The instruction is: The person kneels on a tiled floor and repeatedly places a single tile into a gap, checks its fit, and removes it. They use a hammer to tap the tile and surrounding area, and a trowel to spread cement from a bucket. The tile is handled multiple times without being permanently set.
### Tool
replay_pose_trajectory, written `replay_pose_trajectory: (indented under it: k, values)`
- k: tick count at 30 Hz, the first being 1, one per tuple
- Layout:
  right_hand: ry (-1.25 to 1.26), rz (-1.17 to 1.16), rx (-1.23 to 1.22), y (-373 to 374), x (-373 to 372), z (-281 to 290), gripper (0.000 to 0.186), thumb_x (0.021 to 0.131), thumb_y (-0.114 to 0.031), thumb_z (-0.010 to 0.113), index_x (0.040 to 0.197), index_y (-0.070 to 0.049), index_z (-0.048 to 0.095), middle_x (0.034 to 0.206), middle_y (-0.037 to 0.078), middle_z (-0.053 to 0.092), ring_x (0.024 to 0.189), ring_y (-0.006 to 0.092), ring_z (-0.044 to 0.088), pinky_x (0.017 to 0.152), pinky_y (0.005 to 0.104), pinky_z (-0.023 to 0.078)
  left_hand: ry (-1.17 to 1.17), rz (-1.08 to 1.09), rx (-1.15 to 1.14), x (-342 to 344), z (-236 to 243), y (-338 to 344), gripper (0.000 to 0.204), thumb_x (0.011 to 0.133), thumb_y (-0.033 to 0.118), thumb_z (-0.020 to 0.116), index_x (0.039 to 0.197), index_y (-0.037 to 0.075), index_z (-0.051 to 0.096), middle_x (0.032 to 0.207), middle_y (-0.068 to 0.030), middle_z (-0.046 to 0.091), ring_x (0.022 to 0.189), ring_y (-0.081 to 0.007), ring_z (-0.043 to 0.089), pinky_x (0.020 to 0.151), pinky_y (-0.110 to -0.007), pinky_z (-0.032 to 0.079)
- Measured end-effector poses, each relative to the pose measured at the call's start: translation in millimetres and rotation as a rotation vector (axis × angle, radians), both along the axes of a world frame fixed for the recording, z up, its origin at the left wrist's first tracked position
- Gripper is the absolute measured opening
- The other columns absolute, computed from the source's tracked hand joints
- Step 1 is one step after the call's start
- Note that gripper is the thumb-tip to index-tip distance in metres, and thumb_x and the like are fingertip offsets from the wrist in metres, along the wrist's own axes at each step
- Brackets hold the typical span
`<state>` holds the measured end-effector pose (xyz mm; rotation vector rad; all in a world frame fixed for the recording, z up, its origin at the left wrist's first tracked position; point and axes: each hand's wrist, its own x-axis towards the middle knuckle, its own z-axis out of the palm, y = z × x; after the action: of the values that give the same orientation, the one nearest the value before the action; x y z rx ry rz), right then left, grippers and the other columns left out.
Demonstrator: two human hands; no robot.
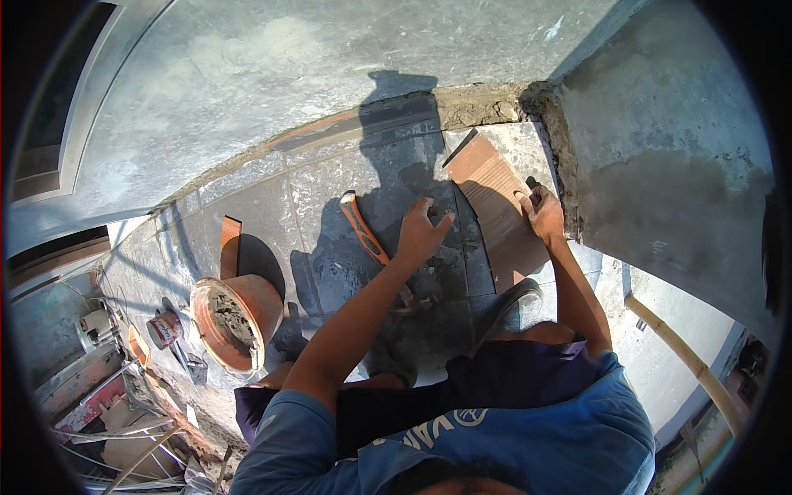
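A brown tile (493, 194) with a ridged back lies slanted on the paving in front of me, close to the wall corner. My right hand (545, 216) is closed at its right edge, the thumb on the tile's face. A small dark shape beside those fingertips cannot be made out. My left hand (424, 229) hovers left of the tile, holding nothing, with thumb and forefinger apart. Between that hand and the bucket lies a hammer (363, 227) with an orange and black handle; its head is near my feet, partly behind my forearm.
An orange bucket (268, 301) of grey mortar stands left, beside an orange strip (230, 247) and a small can (165, 328). Walls (668, 165) rise ahead and right, with rough mortar (487, 107) along their base. A bamboo pole (685, 359) leans right. Scrap litters the lower left.
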<state>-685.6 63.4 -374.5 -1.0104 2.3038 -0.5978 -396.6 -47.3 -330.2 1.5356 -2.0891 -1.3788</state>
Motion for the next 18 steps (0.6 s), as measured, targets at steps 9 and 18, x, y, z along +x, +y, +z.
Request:
replay_pose_trajectory:
  k: [9,18]
  values:
    - [-0.601,-0.035,-0.418,-24.6,49.6,-2.0,0.029,0.09,-0.03,0.075,0.094,-0.007,0.058,0.079,-0.003,0.054,0.073,0.0047,0.046,0.066,0.0246,0.04,0.407,0.152,0.444,-11.3,9.1,-0.7,0.063,0.086,0.035,0.079,0.127,-0.007,0.056,0.118,-0.0172,0.066,0.11,-0.0239,0.063,0.093,-0.035,0.05]
    - [-0.719,0.153,-0.608,-88.9,86.8,40.8,0.029,0.092,-0.023,0.074,0.107,-0.003,0.06,0.087,0.002,0.059,0.082,0.0102,0.054,0.074,0.028,0.046,0.312,0.049,0.198,2.7,86.3,-21.7,0.056,0.093,0.026,0.073,0.136,-0.003,0.053,0.129,-0.0153,0.061,0.122,-0.0262,0.057,0.102,-0.037,0.045]
